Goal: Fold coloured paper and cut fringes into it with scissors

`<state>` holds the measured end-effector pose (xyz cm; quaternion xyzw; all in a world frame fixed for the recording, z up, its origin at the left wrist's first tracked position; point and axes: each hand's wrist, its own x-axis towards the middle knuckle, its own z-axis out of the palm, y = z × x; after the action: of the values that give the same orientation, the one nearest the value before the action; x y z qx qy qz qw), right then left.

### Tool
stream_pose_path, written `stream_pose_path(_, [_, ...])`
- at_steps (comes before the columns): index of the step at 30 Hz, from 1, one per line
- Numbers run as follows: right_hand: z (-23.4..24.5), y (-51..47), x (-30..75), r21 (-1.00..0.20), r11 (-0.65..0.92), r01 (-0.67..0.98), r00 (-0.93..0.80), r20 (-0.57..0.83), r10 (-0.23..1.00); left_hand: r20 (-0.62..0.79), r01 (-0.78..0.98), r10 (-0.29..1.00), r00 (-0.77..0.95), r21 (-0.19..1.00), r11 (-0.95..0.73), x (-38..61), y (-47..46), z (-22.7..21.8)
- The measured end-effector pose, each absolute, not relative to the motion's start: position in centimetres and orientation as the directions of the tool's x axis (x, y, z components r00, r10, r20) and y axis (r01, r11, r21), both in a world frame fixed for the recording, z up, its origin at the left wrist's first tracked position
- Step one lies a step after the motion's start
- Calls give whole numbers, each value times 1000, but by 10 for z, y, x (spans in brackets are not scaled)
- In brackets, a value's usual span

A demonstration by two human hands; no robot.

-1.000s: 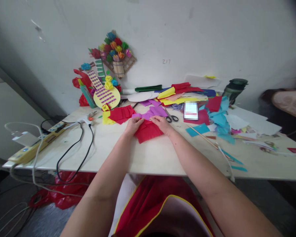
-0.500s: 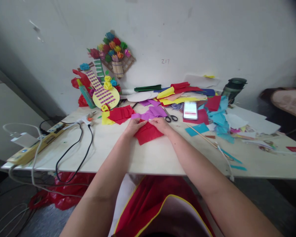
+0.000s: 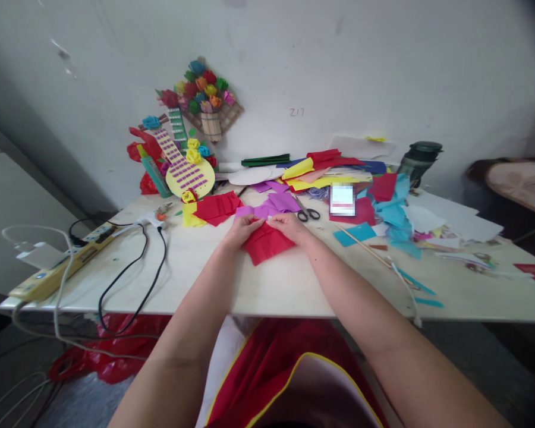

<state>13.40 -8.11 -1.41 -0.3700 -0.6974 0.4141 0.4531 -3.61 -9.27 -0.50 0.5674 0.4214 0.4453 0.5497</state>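
The left hand and right hand each pinch the far edge of the red paper, midway along the table and back from its front edge, where uneven pulling could tear or crease the sheet.

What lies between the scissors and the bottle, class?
In the head view, a phone, red paper and blue paper lie between the scissors and bottle.

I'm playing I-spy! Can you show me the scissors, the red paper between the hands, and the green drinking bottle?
Scissors [image 3: 308, 212]: head view, where the black handles meet.
Red paper [image 3: 270, 244]: head view, middle of the sheet.
Green drinking bottle [image 3: 413, 169]: head view, body below the lid.
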Motion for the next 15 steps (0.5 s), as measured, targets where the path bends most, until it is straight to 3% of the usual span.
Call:
stream_pose_path(9, [-17, -78, 135, -956, 258, 140, -145, 238, 960, 119, 109, 972, 205, 984, -143, -36, -87, -10])
stream_pose_path(15, [-15, -74, 137, -976, 113, -188, -72, 128, 989, 240, -37, 971, -22, 970, -241, -35, -79, -13])
